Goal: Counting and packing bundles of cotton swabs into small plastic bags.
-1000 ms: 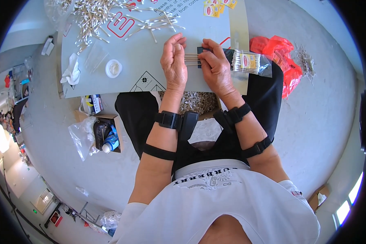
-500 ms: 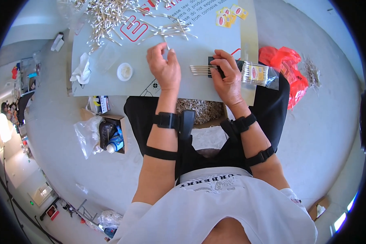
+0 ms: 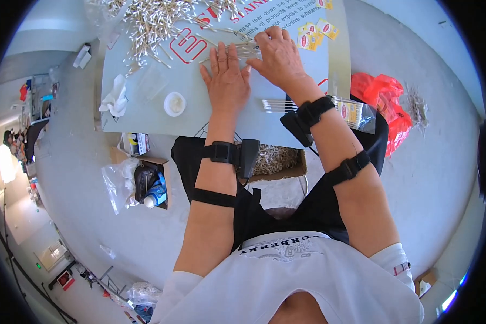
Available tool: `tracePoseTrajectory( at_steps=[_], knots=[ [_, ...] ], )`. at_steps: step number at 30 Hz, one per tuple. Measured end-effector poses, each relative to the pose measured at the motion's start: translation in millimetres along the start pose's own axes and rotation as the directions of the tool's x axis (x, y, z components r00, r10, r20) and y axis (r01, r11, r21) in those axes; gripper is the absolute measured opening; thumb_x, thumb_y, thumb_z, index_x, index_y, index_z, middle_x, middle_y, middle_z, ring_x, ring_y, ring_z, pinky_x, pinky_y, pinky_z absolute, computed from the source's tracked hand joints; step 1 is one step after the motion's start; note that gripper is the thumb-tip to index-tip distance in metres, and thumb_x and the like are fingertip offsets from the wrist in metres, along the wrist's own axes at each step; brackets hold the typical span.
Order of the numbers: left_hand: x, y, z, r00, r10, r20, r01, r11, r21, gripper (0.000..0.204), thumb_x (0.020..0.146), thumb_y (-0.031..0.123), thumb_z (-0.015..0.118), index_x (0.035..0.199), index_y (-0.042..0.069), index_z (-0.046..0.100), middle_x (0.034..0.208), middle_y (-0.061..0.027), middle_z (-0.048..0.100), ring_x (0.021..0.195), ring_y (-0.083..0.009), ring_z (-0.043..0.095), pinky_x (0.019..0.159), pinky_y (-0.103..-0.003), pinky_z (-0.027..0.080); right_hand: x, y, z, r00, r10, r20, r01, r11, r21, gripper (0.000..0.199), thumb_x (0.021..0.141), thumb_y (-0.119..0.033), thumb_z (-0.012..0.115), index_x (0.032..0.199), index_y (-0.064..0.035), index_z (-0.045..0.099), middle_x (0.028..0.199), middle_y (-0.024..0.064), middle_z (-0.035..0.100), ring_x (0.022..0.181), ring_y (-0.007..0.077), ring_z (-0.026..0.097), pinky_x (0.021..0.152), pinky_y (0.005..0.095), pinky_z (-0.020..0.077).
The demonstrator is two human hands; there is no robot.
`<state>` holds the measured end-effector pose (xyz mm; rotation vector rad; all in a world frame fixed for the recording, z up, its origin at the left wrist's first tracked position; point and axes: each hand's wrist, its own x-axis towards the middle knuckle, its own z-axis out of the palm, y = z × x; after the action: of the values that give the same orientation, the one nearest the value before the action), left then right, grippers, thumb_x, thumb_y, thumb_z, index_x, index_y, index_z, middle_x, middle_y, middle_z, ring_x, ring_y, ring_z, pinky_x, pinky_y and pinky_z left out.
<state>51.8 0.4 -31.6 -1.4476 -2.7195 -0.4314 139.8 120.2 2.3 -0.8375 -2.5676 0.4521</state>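
Observation:
My left hand (image 3: 227, 81) lies nearly flat on the table (image 3: 146, 116), fingers spread, its fingertips at a small group of loose cotton swabs (image 3: 245, 51). On the other side of those swabs is my right hand (image 3: 279, 58), thumb and fingers bent but apart around their ends. A large heap of cotton swabs (image 3: 156, 27) covers the far left. Nearer me, a short row of swabs (image 3: 274, 106) lies side by side. Beyond my right forearm, which hides part of it, rests a clear bag (image 3: 351, 111) of swabs with a yellow label.
Small yellow labels (image 3: 310, 36) lie at the far right. A round white cup (image 3: 174, 103) and a crumpled tissue (image 3: 114, 97) stand on the left side. Below the table edge sits a carton of swabs (image 3: 278, 161). A red plastic bag (image 3: 378, 97) is to the right.
My right hand has left the row by the bag and moved up and left to the loose swabs. My left hand has turned palm down and spread its fingers. The view has shifted slightly.

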Motion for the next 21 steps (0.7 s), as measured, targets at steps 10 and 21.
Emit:
tracePoseTrajectory(
  at_steps=[10,21],
  knots=[
    [0,1,-3,1.0,-0.003,-0.021,0.001,0.998,-0.066,0.069,0.092,0.04,0.052,0.147,0.007,0.028,0.154,-0.0144,0.024,0.143,-0.0353,0.016,0.113,-0.057,0.01,9,11,11,0.982,-0.18,0.053,0.184,0.978,-0.099,0.012,0.08,-0.009,0.061,0.09,-0.0017,0.06,0.094,0.0113,0.061,0.096,0.0301,0.057,0.084,0.0398,0.0489],
    [1,3,-3,0.997,-0.041,-0.067,0.037,0.997,-0.06,0.076,0.087,0.043,0.059,0.146,0.006,0.029,0.151,-0.0191,0.026,0.142,-0.0374,0.017,0.113,-0.055,0.013,-27,46,-29,0.951,-0.241,0.194,0.242,0.97,0.019,0.01,0.077,-0.012,0.061,0.081,-0.0027,0.06,0.089,0.0119,0.06,0.091,0.0314,0.058,0.08,0.0414,0.0499]
  ],
)
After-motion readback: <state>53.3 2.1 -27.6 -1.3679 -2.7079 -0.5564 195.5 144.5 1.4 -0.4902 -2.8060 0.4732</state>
